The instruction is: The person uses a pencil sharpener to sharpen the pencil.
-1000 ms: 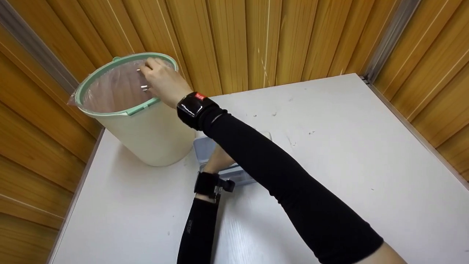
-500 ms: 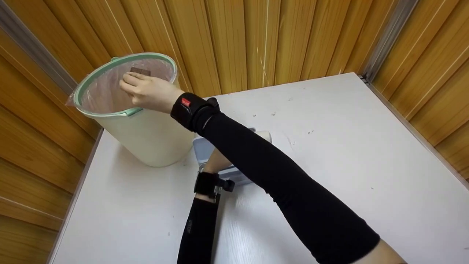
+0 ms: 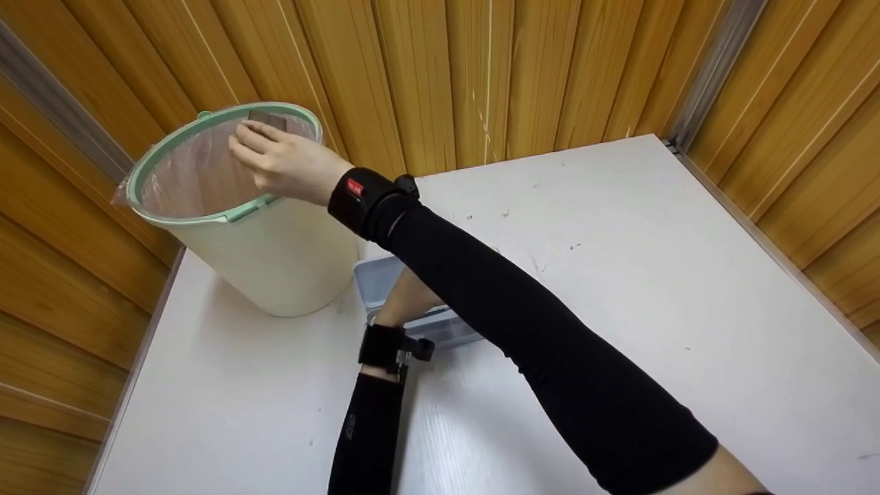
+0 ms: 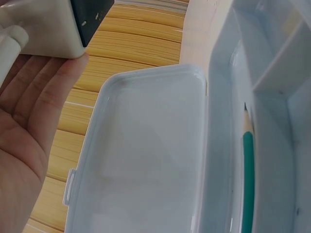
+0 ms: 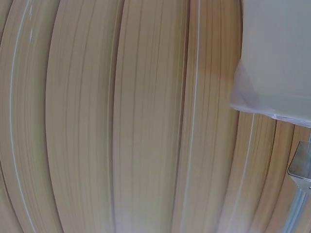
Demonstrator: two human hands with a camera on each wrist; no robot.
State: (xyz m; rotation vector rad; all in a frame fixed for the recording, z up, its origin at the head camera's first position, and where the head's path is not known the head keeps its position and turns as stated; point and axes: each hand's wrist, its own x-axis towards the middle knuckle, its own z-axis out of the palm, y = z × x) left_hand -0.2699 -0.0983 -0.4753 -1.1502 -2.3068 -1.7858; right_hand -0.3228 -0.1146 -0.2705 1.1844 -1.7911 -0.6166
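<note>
My right hand (image 3: 292, 161) is over the near rim of the pale bin (image 3: 282, 258) and pinches a small smoky see-through drawer (image 3: 268, 119). That drawer (image 5: 301, 162) also shows at the right edge of the right wrist view. My left hand (image 4: 34, 111) holds a white pencil sharpener (image 4: 43, 26) with a dark end and a white crank knob; its thumb is out of view. Beside that hand lies an open light-blue pencil case, its lid (image 4: 141, 150) folded back. A green pencil (image 4: 248, 179) lies in one compartment. The right sleeve hides the left fingers in the head view.
A pink see-through liner (image 3: 199, 172) hangs inside the bin, below its green rim. The white table (image 3: 605, 289) runs to a wood-panelled wall (image 3: 536, 75), with a few dark specks on it.
My right hand has turned over the bin, so the drawer now shows above its fingers; lately the drawer has risen slightly. My left hand stays almost still, and the head view has shifted a little.
</note>
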